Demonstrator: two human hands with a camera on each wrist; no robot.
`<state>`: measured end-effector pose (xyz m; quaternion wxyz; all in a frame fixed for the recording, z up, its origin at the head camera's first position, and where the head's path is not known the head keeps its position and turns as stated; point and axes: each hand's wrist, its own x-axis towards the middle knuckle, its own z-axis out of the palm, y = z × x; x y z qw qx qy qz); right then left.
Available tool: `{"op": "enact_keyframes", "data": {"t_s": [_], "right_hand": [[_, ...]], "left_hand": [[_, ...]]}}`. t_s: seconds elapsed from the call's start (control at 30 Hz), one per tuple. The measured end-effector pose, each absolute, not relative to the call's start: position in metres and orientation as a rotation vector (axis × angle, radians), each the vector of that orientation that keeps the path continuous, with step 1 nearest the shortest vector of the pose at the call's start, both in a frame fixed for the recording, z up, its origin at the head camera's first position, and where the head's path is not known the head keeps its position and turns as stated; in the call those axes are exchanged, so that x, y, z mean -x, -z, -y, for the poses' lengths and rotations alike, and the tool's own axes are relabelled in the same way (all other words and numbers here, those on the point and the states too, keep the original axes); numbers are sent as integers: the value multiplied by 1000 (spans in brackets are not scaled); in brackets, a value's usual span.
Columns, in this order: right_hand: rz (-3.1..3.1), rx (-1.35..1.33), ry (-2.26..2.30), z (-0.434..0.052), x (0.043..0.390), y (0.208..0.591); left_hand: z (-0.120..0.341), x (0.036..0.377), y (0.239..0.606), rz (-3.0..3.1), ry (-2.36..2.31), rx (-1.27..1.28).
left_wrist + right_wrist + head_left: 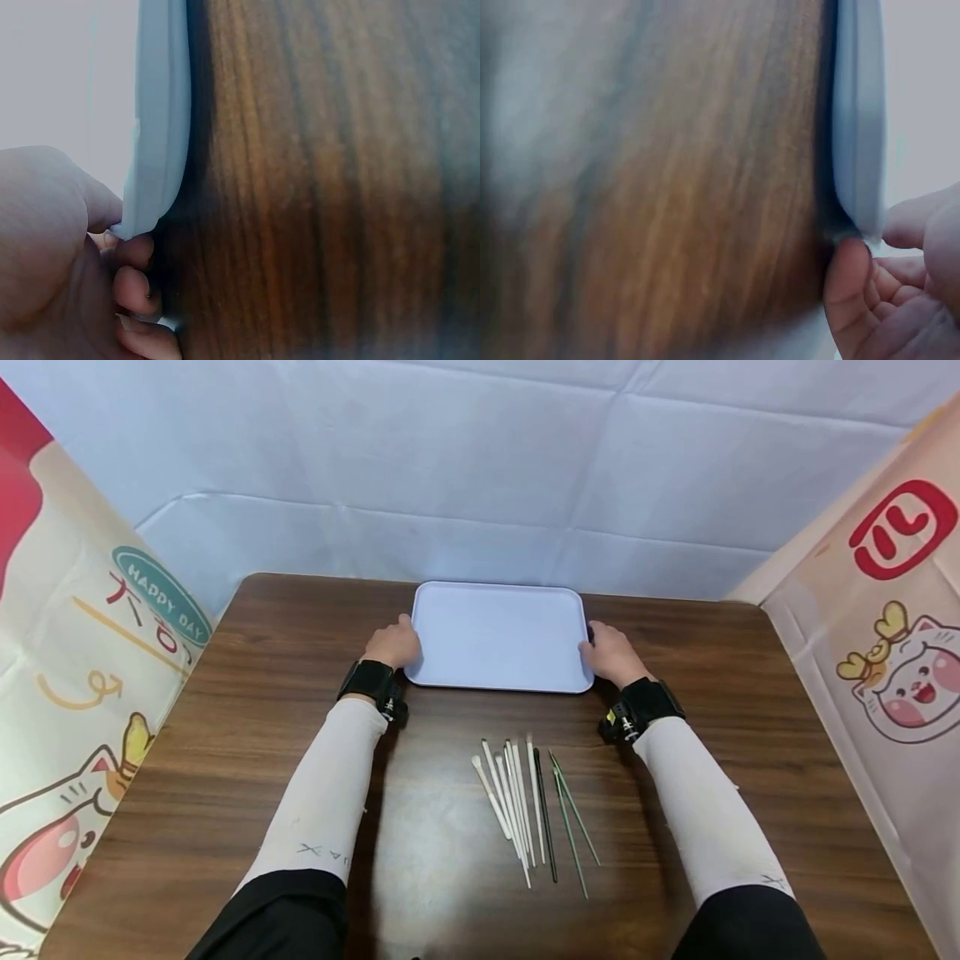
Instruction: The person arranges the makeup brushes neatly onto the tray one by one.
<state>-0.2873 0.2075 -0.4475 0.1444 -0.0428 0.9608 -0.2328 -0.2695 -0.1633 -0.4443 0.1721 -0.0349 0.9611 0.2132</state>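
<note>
A white rectangular tray (498,635) with a raised rim is at the far edge of the table. My left hand (393,644) pinches its left side, the thumb on the rim and the fingers curled below, as the left wrist view shows at the tray's edge (161,112). On the opposite side my right hand (611,654) grips the rim the same way; in the right wrist view the thumb and fingers meet at the tray's edge (861,112). Nearer to me, several slim brushes with white handles (517,797) lie loosely fanned on the wood.
Beside the white brushes lie a dark thin stick (546,818) and two green thin sticks (572,827). The brown wooden table (247,735) reaches a pale cloth backdrop (480,468) behind the tray. Printed cloths hang at the left (67,693) and right (862,635).
</note>
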Motion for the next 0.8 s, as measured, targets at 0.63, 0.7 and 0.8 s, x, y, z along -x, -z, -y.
{"op": "enact_keyframes", "data": {"t_s": [0.63, 0.7, 0.8], "right_hand": [[-2901, 247, 641, -217, 224, 406], [-2909, 261, 629, -218, 216, 404], [-2919, 284, 607, -219, 203, 403]], "left_hand": [[164, 270, 445, -2724, -582, 98], [164, 270, 445, -2728, -581, 95], [164, 269, 445, -2728, -582, 91]]}}
